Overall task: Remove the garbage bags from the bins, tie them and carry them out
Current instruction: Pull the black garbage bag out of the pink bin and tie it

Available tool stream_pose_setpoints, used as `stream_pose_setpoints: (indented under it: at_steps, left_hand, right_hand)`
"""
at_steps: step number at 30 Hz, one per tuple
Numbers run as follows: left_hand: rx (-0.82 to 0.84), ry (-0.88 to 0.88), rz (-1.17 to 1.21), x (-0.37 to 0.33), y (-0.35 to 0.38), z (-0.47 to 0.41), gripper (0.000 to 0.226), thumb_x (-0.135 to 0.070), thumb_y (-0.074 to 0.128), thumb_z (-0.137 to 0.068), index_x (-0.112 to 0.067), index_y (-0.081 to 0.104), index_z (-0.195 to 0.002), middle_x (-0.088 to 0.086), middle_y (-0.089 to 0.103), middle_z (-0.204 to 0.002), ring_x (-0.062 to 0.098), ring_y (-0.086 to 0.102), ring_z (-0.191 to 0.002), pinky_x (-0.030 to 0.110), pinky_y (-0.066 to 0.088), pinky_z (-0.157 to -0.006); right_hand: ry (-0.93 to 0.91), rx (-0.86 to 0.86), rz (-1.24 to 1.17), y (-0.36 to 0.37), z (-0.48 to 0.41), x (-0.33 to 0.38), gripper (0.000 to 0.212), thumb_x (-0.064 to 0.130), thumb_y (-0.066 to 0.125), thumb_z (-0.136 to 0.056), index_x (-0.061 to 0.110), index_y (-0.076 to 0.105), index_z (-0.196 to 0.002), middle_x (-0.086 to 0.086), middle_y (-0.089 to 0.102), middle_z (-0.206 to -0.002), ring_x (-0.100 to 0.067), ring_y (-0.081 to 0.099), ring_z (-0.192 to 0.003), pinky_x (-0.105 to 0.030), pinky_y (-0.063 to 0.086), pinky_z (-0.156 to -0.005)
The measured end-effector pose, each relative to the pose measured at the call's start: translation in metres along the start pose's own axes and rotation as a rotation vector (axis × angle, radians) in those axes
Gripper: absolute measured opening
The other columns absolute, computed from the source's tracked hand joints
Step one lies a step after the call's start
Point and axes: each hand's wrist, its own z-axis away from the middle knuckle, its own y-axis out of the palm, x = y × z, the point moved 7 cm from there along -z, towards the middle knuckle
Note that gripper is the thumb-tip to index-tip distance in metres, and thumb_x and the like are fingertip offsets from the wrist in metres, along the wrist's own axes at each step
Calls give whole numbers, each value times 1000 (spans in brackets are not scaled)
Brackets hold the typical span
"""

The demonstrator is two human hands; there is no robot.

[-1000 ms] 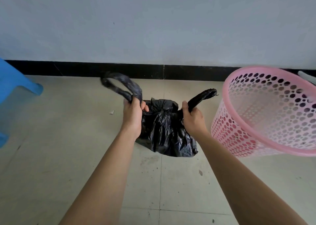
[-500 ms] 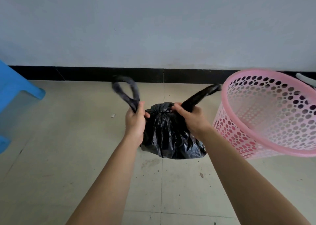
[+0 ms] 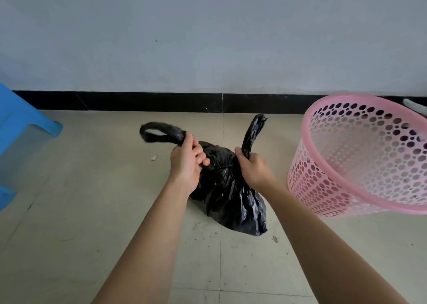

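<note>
Pale floor tiles (image 3: 69,222) are running up to a black skirting strip (image 3: 143,101) at the foot of a plain grey-white wall (image 3: 208,31). On the tiles, near the middle of the view, a black garbage bag (image 3: 227,195) is sitting with its neck gathered and twisted at the top, its bulk slumping toward the lower right. The left hand (image 3: 186,165) is closing its fingers around one twisted end of the bag, which is looping out to the left as a handle (image 3: 159,131). The right hand (image 3: 255,169) is gripping the other twisted end (image 3: 253,130), which is sticking up and leaning slightly right. Both hands are pressing close to the gathered neck, with the bag's top between them.

Just to the right of the bag, a pink basket bin (image 3: 342,165) with round holes is tilting, its open mouth facing the camera; it is standing apart from the bag with a narrow strip of floor between them. At the far left edge, part of a blue plastic stool (image 3: 20,118) is showing. A small scrap (image 3: 154,157) is lying on the tiles left of the bag, and dark specks are scattering around the bag's base.
</note>
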Motion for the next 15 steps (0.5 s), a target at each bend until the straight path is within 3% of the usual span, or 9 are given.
stream_pose_setpoints:
  at_steps: [2,5,7,10,12,14,15]
  left_hand:
    - [137,-55,-239,8,-2,-3,33,-18,56,-99,-20,41,-70,-3,23,-58,12,26,-47,30,37,-56]
    - [330,-154,-359,17,-3,0,21,4,62,-90,-14,51,-93,-2,28,-60,13,36,-55,32,42,-66]
    - [371,-156,-443,20,-3,0,45,6,68,-86,-14,51,-122,-2,33,-61,15,43,-62,32,46,-70]
    - [384,-132,-521,20,-3,-1,61,-3,79,-80,-21,51,-131,-4,38,-65,14,48,-62,30,48,-70]
    - [433,-122,-597,22,0,-1,56,-15,86,-75,-15,59,-124,-3,45,-68,12,46,-59,26,46,-62]
    - [473,-99,-657,20,6,6,19,-26,82,-78,-17,69,-89,-3,42,-62,12,39,-56,25,40,-57]
    - [472,-97,-648,19,7,7,20,-29,76,-84,-22,64,-70,-4,36,-58,12,34,-54,26,38,-56]
  right_hand:
    - [-88,25,161,-3,0,0,50,49,42,-103,6,56,-82,-5,55,-71,-20,52,-63,-32,37,-57]
    - [-222,108,391,0,0,2,34,37,41,-102,9,56,-91,-7,62,-79,-27,61,-75,-37,44,-64]
    - [-261,174,513,5,0,2,29,34,39,-101,10,54,-93,-8,64,-82,-29,61,-76,-41,49,-67]
    - [-301,223,632,10,-2,6,27,34,38,-100,12,52,-95,-6,61,-83,-25,60,-74,-40,47,-64]
    - [-345,238,731,15,-1,9,26,35,37,-101,13,49,-94,-2,58,-80,-24,58,-72,-36,42,-61]
    - [-388,250,810,21,1,13,24,34,36,-101,14,48,-94,-2,56,-81,-25,57,-72,-36,41,-62]
    - [-395,262,812,22,1,13,24,34,35,-102,14,48,-95,-2,57,-82,-25,57,-73,-36,42,-63]
